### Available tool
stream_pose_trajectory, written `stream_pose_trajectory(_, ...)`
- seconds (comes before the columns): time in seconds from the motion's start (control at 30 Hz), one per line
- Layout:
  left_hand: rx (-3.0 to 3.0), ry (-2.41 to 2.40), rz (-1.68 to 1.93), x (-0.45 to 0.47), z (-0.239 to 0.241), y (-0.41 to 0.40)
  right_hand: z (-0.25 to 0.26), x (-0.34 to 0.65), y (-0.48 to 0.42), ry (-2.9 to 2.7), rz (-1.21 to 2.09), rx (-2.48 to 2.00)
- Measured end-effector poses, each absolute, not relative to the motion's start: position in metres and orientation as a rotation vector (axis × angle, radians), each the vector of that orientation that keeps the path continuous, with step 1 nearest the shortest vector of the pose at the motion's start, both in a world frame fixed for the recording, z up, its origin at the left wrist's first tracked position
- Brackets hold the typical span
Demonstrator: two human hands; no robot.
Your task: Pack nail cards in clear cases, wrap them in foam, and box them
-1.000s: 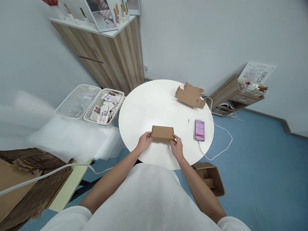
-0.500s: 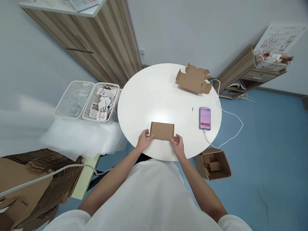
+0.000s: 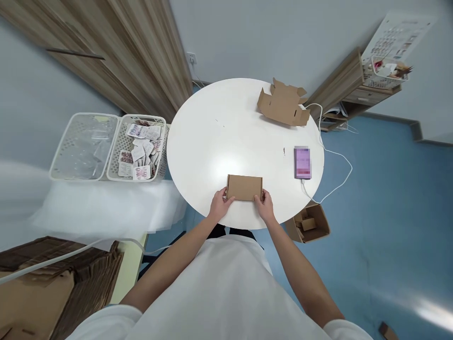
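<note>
A small closed brown cardboard box [image 3: 244,187] is at the near side of the white oval table [image 3: 198,141]. My left hand [image 3: 220,204] grips its left end, thumb along the near edge and fingers partly behind the side. At the opposite end my right hand [image 3: 265,205] holds the box the same way, with the thumb on the near edge. Whether the box rests on the tabletop or is slightly raised, I cannot tell.
An unfolded cardboard box [image 3: 283,104] lies at the table's far right. Nearer is a phone [image 3: 302,163] with a white cable. White baskets [image 3: 161,156] with cards and plastic bags stand left. A carton [image 3: 320,226] sits on the floor; flattened cardboard [image 3: 35,302] is stacked lower left.
Both hands have closed more firmly around the ends of the small box, the right fingers now behind its side. The camera view has shifted, moving the surroundings within the picture.
</note>
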State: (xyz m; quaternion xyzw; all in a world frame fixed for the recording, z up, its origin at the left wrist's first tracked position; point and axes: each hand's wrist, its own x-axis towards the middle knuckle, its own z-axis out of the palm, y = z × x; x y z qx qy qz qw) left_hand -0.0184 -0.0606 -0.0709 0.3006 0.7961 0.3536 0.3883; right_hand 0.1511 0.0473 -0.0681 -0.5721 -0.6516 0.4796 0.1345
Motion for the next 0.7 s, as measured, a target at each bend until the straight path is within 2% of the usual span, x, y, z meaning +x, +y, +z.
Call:
stream_pose_trajectory(0.23, 0.872, 1.998, 0.872, -0.021, -0.071, -0.066, -0.067, 0.155, 0.031, -2.01, 1.226, -1.617)
stream_pose_trajectory(0.43, 0.923, 1.936, 0.86, -0.024, -0.072, -0.075, -0.064, 0.161, 0.024, -2.036, 1.246, -1.622)
stream_pose_trajectory(0.7, 1.114, 2.049, 0.623, -0.025, -0.074, -0.071, -0.063, 0.166, 0.028, -2.008, 1.324, -1.695)
